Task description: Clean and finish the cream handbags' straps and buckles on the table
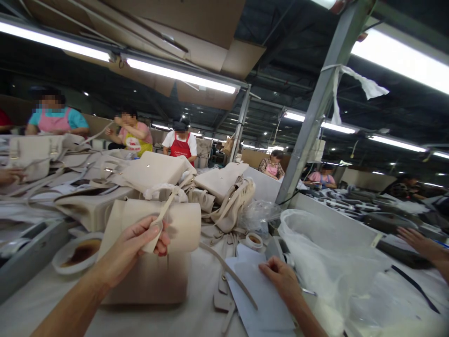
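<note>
My left hand (pixel 149 236) is closed around a beige strap (pixel 164 209), its thumb pressing along the strap. Just behind that hand lies a beige bag (pixel 150 281) with its flap (pixel 185 224) folded up and curled. On the right, my right hand (pixel 280 278) is over white paper sheets (pixel 249 281), with thumb and fingertips pinched together. Whatever may be between those fingertips is too small to make out. A loose narrow strap (pixel 233 274) crosses the sheets between my hands, and small beige strap pieces (pixel 222 299) lie beside them.
A bowl of brown liquid (pixel 80 252) stands left of the bag; a smaller cup (pixel 253 241) sits behind the paper. Beige bags (pixel 154 171) are heaped at the back. Clear plastic bags (pixel 315 252) and a metal post (pixel 312 107) are right. A co-worker's hand (pixel 417 243) shows far right.
</note>
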Demonstrator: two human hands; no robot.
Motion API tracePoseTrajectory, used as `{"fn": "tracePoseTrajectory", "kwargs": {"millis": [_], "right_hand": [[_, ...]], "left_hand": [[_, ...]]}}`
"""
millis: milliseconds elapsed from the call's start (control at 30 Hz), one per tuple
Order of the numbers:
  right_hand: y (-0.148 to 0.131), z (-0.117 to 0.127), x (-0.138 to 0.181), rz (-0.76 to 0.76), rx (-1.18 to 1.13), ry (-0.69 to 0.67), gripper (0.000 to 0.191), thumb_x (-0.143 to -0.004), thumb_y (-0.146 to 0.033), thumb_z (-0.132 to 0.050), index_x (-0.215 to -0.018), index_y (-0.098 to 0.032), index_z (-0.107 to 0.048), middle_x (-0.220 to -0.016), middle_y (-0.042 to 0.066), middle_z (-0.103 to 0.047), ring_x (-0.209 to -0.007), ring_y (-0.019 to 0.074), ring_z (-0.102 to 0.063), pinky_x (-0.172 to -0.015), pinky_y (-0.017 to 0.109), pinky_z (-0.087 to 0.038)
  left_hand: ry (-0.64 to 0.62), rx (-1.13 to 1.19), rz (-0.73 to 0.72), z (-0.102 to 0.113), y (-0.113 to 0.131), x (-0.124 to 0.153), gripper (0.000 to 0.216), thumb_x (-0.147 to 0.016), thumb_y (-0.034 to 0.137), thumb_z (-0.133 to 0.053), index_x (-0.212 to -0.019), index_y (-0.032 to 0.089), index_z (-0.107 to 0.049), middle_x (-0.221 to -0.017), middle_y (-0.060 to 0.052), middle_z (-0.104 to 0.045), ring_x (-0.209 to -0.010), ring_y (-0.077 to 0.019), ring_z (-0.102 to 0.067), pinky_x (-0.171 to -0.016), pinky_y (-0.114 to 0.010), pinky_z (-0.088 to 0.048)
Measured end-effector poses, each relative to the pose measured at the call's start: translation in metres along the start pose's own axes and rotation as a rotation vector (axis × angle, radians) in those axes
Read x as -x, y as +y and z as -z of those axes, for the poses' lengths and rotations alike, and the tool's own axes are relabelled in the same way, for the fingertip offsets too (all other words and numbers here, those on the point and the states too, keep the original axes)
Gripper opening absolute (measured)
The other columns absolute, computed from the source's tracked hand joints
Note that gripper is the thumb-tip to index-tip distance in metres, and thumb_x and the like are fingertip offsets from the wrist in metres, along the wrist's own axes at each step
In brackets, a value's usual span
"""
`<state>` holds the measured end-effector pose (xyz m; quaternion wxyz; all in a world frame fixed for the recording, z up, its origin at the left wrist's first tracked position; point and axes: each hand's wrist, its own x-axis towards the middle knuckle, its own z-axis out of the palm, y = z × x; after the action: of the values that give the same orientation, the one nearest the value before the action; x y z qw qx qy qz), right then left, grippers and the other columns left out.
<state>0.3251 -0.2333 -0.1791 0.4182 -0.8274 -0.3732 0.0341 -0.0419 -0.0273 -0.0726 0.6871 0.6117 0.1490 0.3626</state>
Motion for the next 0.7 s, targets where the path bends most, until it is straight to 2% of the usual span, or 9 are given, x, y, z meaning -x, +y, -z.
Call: {"fn": "tracePoseTrajectory", "kwargs": {"millis": [133, 200, 267, 333, 400, 467, 600, 700], "right_hand": [[-0.003, 0.001, -0.002, -0.004, -0.013, 0.020, 0.033, -0.067, -0.054, -0.055, -0.057, -0.026, -0.042, -0.055, -0.005, -0.041, -0.059, 0.0170, -0.043, -0.058, 0.031, -0.033], [-0.003, 0.003, -0.004, -0.006, -0.034, 0.008, 0.035, -0.069, -0.056, -0.055, -0.057, -0.026, -0.041, -0.055, -0.006, -0.039, -0.058, 0.0162, -0.041, -0.056, 0.030, -0.032], [-0.004, 0.005, -0.006, -0.002, -0.055, -0.001, 0.037, -0.068, -0.056, -0.057, -0.058, -0.026, -0.040, -0.056, -0.006, -0.037, -0.058, 0.0156, -0.040, -0.056, 0.030, -0.031], [-0.005, 0.005, -0.007, 0.003, -0.080, -0.017, 0.037, -0.067, -0.056, -0.059, -0.059, -0.025, -0.040, -0.056, -0.007, -0.038, -0.059, 0.0152, -0.040, -0.056, 0.029, -0.032], [-0.007, 0.004, -0.006, 0.005, -0.110, -0.043, 0.036, -0.067, -0.055, -0.059, -0.059, -0.025, -0.041, -0.056, -0.007, -0.039, -0.057, 0.0146, -0.039, -0.055, 0.028, -0.031], [-0.010, 0.001, -0.005, 0.008, -0.138, -0.064, 0.035, -0.067, -0.054, -0.059, -0.060, -0.025, -0.041, -0.056, -0.007, -0.039, -0.056, 0.0141, -0.038, -0.053, 0.028, -0.031], [-0.016, -0.002, -0.002, 0.030, -0.168, -0.080, 0.035, -0.066, -0.052, -0.061, -0.060, -0.025, -0.041, -0.057, -0.007, -0.039, -0.057, 0.0139, -0.039, -0.053, 0.027, -0.032], [-0.020, 0.000, -0.001, 0.034, -0.176, -0.085, 0.034, -0.068, -0.052, -0.060, -0.061, -0.025, -0.041, -0.056, -0.007, -0.039, -0.056, 0.0135, -0.040, -0.052, 0.027, -0.033]], "left_hand": [[-0.088, -0.022, 0.076, 0.005, -0.009, 0.008, 0.038, -0.081, 0.049, -0.068, -0.098, 0.016, -0.069, -0.087, -0.010, -0.074, -0.079, -0.0227, -0.066, -0.070, -0.030, -0.049], [-0.216, -0.052, 0.101, 0.006, -0.011, 0.011, 0.043, -0.078, 0.051, -0.068, -0.106, 0.018, -0.069, -0.102, -0.011, -0.074, -0.096, -0.0280, -0.066, -0.082, -0.036, -0.050], [-0.389, -0.170, 0.128, 0.000, -0.013, 0.012, 0.045, -0.072, 0.042, -0.073, -0.111, 0.020, -0.069, -0.114, -0.009, -0.071, -0.111, -0.0303, -0.061, -0.094, -0.038, -0.046], [-0.492, -0.343, 0.163, -0.017, -0.017, 0.010, 0.044, -0.065, 0.030, -0.074, -0.109, 0.021, -0.070, -0.116, -0.006, -0.069, -0.114, -0.0289, -0.059, -0.097, -0.037, -0.044], [-0.481, -0.496, 0.186, -0.044, -0.027, 0.006, 0.043, -0.063, 0.023, -0.071, -0.105, 0.021, -0.070, -0.113, -0.005, -0.069, -0.107, -0.0263, -0.061, -0.093, -0.035, -0.046], [-0.433, -0.598, 0.186, -0.075, -0.046, -0.002, 0.044, -0.064, 0.024, -0.070, -0.108, 0.020, -0.069, -0.114, -0.005, -0.069, -0.102, -0.0246, -0.062, -0.089, -0.034, -0.047], [-0.312, -0.708, 0.031, -0.131, -0.098, -0.030, 0.052, -0.068, 0.023, -0.065, -0.120, 0.018, -0.063, -0.126, -0.008, -0.063, -0.115, -0.0231, -0.056, -0.097, -0.029, -0.042], [-0.184, -0.834, 0.025, -0.157, -0.134, -0.053, 0.054, -0.067, 0.021, -0.065, -0.121, 0.014, -0.061, -0.124, -0.012, -0.064, -0.117, -0.0261, -0.055, -0.099, -0.031, -0.040]]}}
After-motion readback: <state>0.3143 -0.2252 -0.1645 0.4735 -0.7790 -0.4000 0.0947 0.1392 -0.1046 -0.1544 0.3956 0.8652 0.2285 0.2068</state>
